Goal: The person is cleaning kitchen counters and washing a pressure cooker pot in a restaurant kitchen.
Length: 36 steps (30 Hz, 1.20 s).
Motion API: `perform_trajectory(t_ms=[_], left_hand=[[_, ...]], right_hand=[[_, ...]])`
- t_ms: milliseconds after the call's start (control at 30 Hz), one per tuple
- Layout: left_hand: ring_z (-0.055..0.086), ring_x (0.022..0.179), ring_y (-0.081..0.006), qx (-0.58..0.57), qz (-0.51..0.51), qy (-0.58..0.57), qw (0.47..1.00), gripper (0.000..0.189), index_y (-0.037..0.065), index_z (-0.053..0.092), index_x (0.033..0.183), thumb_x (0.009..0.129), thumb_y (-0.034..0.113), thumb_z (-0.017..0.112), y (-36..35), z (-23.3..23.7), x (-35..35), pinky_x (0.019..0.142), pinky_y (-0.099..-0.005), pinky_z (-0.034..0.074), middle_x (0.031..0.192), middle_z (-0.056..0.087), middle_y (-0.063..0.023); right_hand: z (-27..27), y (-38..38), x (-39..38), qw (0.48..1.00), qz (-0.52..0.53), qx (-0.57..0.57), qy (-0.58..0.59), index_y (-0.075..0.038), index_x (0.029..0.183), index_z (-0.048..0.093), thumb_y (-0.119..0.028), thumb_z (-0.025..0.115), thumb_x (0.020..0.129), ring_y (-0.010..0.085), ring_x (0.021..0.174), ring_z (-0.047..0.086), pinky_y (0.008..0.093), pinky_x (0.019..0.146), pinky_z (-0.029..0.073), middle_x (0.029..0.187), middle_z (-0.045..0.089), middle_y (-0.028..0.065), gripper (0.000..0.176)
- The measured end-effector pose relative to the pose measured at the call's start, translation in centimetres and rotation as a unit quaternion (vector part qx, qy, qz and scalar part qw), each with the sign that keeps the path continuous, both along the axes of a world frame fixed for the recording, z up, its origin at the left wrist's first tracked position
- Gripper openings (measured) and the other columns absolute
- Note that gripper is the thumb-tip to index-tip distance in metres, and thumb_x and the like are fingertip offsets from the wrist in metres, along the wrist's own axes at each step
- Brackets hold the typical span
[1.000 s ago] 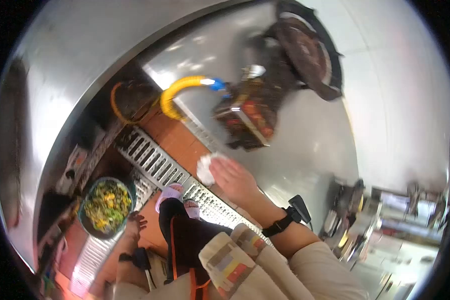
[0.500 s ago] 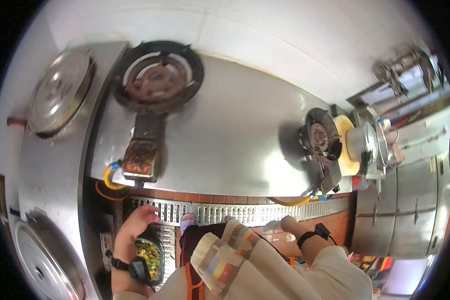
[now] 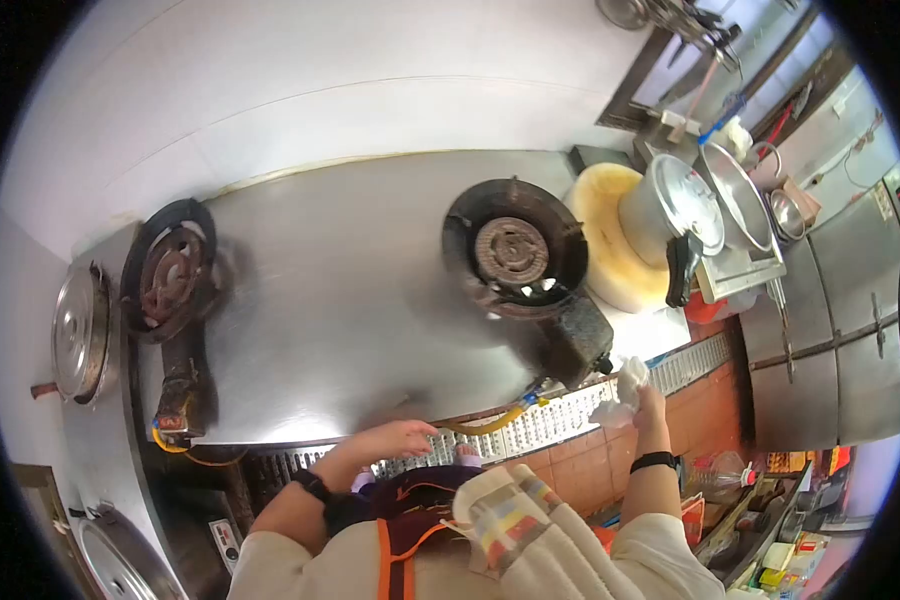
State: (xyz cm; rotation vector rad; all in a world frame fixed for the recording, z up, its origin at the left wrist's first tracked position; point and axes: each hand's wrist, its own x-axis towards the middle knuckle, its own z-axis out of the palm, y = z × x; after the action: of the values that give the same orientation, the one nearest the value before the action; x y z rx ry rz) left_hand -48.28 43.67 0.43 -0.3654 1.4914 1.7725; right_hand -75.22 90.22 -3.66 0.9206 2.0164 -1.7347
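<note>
A lidded pan (image 3: pixel 78 335) sits past the counter's (image 3: pixel 360 290) left edge, the left hand (image 3: pixel 402 438) hangs off the front edge, fingers loosely apart, the right hand (image 3: pixel 651 406) clasps white cloth (image 3: pixel 630 380) near the front right corner, then a lidded pot (image 3: pixel 660 212) hides its contents, and packages (image 3: pixel 778 555) bear unreadable print.

Steel counter (image 3: pixel 370 300): two burners, the left burner (image 3: pixel 172 275) at the left edge, the right burner (image 3: pixel 513 250) nearer the right edge. Right end: one round block (image 3: pixel 600 235), one lidded pot (image 3: pixel 655 215). Yellow hoses (image 3: pixel 482 427), front edge: two. Hands: two, left hand (image 3: pixel 402 438) and right hand (image 3: pixel 650 405). White wads (image 3: pixel 628 385): one. Wrist straps (image 3: pixel 653 460): two.
</note>
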Motion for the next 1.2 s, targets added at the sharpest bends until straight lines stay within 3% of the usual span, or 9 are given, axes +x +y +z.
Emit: perform_trajectory(t_ms=[67, 133, 267, 400, 533, 767, 1000, 1100, 1200], left_hand=[[0.052, 0.092, -0.0119, -0.029, -0.071, 0.027, 0.997, 0.044, 0.005, 0.045, 0.124, 0.086, 0.025, 0.053, 5.0, 0.0, -3.6, 0.08, -0.0255, 0.042, 0.102, 0.056, -0.0043], [0.051, 0.093, -0.0122, -0.006, -0.111, 0.07, 0.991, 0.046, 0.004, 0.043, 0.125, 0.086, 0.026, 0.052, 9.0, -3.8, -6.0, 0.08, -0.0252, 0.042, 0.101, 0.056, -0.0041], [0.048, 0.1, -0.0153, 0.015, -0.146, 0.024, 0.989, 0.055, 0.005, 0.031, 0.133, 0.086, 0.027, 0.051, 14.0, -4.9, -9.6, 0.085, -0.0293, 0.04, 0.109, 0.053, -0.0073], [0.036, 0.121, -0.0227, 0.13, -0.006, -0.085, 0.988, 0.071, 0.006, 0.007, 0.139, 0.087, 0.025, 0.051, 15.8, -3.3, -11.1, 0.098, -0.0424, 0.03, 0.133, 0.037, -0.0129], [0.032, 0.125, -0.0232, 0.198, 0.094, -0.117, 0.969, 0.074, 0.004, 0.006, 0.138, 0.084, 0.019, 0.056, 16.5, -2.6, -11.2, 0.1, -0.0443, 0.028, 0.139, 0.028, -0.0109], [0.029, 0.128, -0.0279, 0.274, 0.254, -0.166, 0.913, 0.059, 0.01, 0.016, 0.134, 0.086, 0.011, 0.051, 10.6, -4.0, -6.5, 0.101, -0.0486, 0.025, 0.139, 0.027, -0.0126], [0.021, 0.131, -0.0325, 0.276, 0.367, -0.105, 0.882, 0.067, 0.011, 0.007, 0.139, 0.085, 0.007, 0.046, 2.7, -1.6, -5.0, 0.102, -0.052, 0.022, 0.144, 0.015, -0.0148], [0.023, 0.13, -0.0321, 0.235, 0.399, -0.088, 0.882, 0.067, 0.01, 0.007, 0.139, 0.084, 0.006, 0.044, 1.0, -0.9, -5.4, 0.101, -0.052, 0.024, 0.143, 0.017, -0.0151], [0.032, 0.123, -0.0287, 0.258, 0.434, -0.058, 0.861, 0.053, 0.012, 0.024, 0.132, 0.083, 0.008, 0.042, -1.3, -2.6, -5.6, 0.098, -0.0503, 0.027, 0.133, 0.032, -0.0119]], right_hand=[[2.8, -2.0, -1.2, 0.983, -0.066, -0.164, 0.038, 0.001, 0.112, 0.048, -0.011, 0.046, 0.084, 0.0303, 0.091, 0.057, 0.0454, 0.074, 0.049, 0.107, 0.054, 0.0142, 0.031], [1.3, -2.2, -2.9, 0.952, 0.002, -0.294, 0.085, 0.002, 0.116, 0.046, -0.014, 0.046, 0.085, 0.0283, 0.094, 0.057, 0.0427, 0.079, 0.049, 0.105, 0.056, 0.0143, 0.035], [1.9, -7.6, -3.9, 0.958, 0.019, -0.283, 0.041, 0.0, 0.115, 0.047, -0.016, 0.045, 0.09, 0.0254, 0.095, 0.056, 0.0398, 0.086, 0.045, 0.11, 0.055, 0.0135, 0.03], [2.9, -9.7, -3.4, 0.947, -0.037, -0.316, 0.038, -0.001, 0.12, 0.042, -0.014, 0.041, 0.092, 0.026, 0.103, 0.053, 0.0404, 0.09, 0.043, 0.116, 0.051, 0.0138, 0.032], [2.3, -10.0, -2.3, 0.946, -0.042, -0.321, 0.006, -0.001, 0.12, 0.042, -0.014, 0.039, 0.092, 0.0273, 0.105, 0.052, 0.0406, 0.09, 0.043, 0.114, 0.052, 0.0137, 0.032], [1.1, -13.6, 3.3, 0.948, 0.0, -0.312, -0.057, -0.004, 0.107, 0.048, -0.015, 0.041, 0.09, 0.0249, 0.085, 0.057, 0.0398, 0.073, 0.049, 0.097, 0.057, 0.011, 0.021], [1.6, -22.6, 7.3, 0.936, 0.018, -0.322, -0.138, -0.005, 0.103, 0.05, -0.012, 0.042, 0.089, 0.0253, 0.081, 0.059, 0.0402, 0.071, 0.05, 0.093, 0.058, 0.0103, 0.018], [1.5, -26.4, 8.2, 0.925, 0.043, -0.35, -0.141, -0.004, 0.104, 0.05, -0.01, 0.043, 0.089, 0.0246, 0.08, 0.058, 0.0402, 0.07, 0.05, 0.092, 0.058, 0.0097, 0.018], [0.8, -29.6, 8.5, 0.908, 0.06, -0.389, -0.144, -0.004, 0.101, 0.051, -0.009, 0.045, 0.088, 0.0238, 0.077, 0.058, 0.0401, 0.067, 0.05, 0.089, 0.057, 0.0087, 0.015]])
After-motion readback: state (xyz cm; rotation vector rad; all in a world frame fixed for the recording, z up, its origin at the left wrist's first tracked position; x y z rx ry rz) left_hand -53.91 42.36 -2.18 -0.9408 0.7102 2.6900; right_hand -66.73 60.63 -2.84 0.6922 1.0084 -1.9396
